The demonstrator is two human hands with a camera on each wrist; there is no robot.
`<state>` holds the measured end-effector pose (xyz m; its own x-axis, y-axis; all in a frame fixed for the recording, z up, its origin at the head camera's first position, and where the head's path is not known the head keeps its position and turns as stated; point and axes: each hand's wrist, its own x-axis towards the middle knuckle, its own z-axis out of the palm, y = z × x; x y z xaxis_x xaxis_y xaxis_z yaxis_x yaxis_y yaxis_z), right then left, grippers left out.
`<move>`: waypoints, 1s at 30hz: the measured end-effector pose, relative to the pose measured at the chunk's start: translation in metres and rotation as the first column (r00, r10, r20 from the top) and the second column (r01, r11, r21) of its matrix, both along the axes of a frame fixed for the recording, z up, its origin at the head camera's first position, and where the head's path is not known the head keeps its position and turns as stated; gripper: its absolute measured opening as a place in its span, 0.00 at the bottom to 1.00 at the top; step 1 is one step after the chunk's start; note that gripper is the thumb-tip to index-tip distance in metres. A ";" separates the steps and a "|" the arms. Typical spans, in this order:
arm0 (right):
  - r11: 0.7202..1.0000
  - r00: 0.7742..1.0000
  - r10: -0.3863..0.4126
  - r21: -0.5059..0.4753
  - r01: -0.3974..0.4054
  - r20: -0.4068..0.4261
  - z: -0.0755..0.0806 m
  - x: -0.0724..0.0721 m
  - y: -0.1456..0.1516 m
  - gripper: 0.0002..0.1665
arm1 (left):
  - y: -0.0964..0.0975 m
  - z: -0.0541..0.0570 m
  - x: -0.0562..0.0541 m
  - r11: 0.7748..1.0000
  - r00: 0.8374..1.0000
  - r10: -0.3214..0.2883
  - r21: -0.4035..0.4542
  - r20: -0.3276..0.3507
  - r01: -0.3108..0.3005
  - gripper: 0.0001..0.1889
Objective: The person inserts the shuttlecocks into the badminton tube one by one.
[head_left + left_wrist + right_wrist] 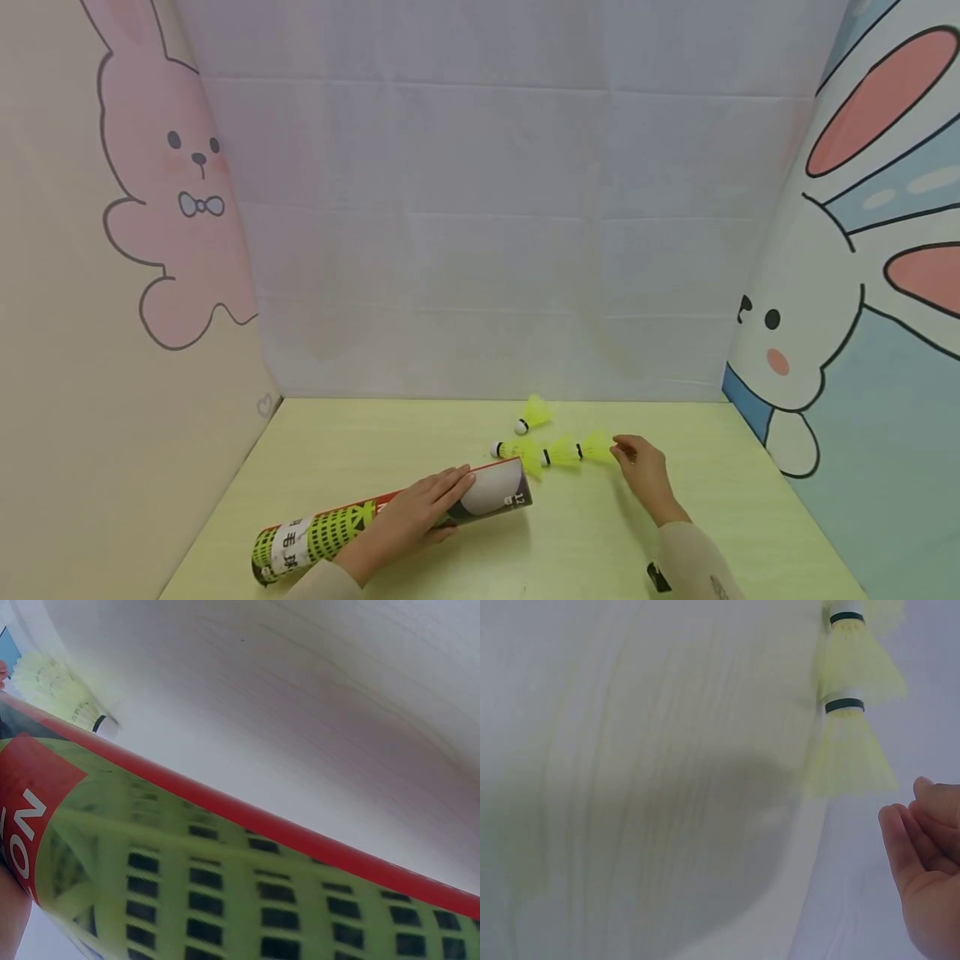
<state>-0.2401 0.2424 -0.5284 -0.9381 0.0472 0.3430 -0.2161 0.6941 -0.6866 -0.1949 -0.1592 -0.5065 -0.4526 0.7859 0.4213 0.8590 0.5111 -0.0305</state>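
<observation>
A shuttlecock tube [341, 533], green and black with a red stripe and a pale end, lies slantwise on the table. My left hand [420, 510] holds it round the middle, fingers over the top and thumb on the near side. Past its right end, yellow shuttlecocks sit in a row, the nearest [525, 452] partly behind the tube, then a middle one [561, 452] and the rightmost [595, 448]. In the right wrist view my right hand [934, 862] is just off the rightmost shuttlecock's skirt [849, 761], fingers bent, nothing between thumb and fingertips.
Another yellow shuttlecock [536, 412] lies apart, behind the row. A small black object [658, 577] shows beside the right sleeve. The pale yellow-green table [750, 500] ends at a white cloth backdrop [487, 250], with rabbit-printed walls on both sides.
</observation>
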 end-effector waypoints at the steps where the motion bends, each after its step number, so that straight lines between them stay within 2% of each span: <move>1: 1.000 1.000 -0.013 -0.003 0.013 0.011 -0.002 -0.001 0.002 0.14 | 0.000 0.000 0.000 1.000 1.000 -0.002 0.002 0.003 0.002 0.47; 4: 0.999 0.998 -0.034 -0.011 0.035 0.051 -0.009 -0.001 0.007 0.14 | 0.000 0.000 0.000 1.000 1.000 -0.007 0.007 0.000 0.007 0.48; 11: 1.000 0.991 -0.024 -0.014 0.026 0.134 -0.021 -0.001 0.006 0.13 | 0.000 0.000 0.001 1.000 1.000 -0.011 0.008 -0.009 0.011 0.48; 23: 0.999 0.995 -0.014 0.049 0.009 0.102 -0.027 0.000 0.000 0.06 | 0.000 -0.005 0.001 1.000 1.000 -0.010 0.017 0.004 0.010 0.48; 30: 0.999 0.995 -0.031 0.036 0.027 0.096 -0.024 -0.002 0.000 0.04 | 0.000 -0.004 0.002 1.000 1.000 -0.003 0.015 0.012 0.003 0.48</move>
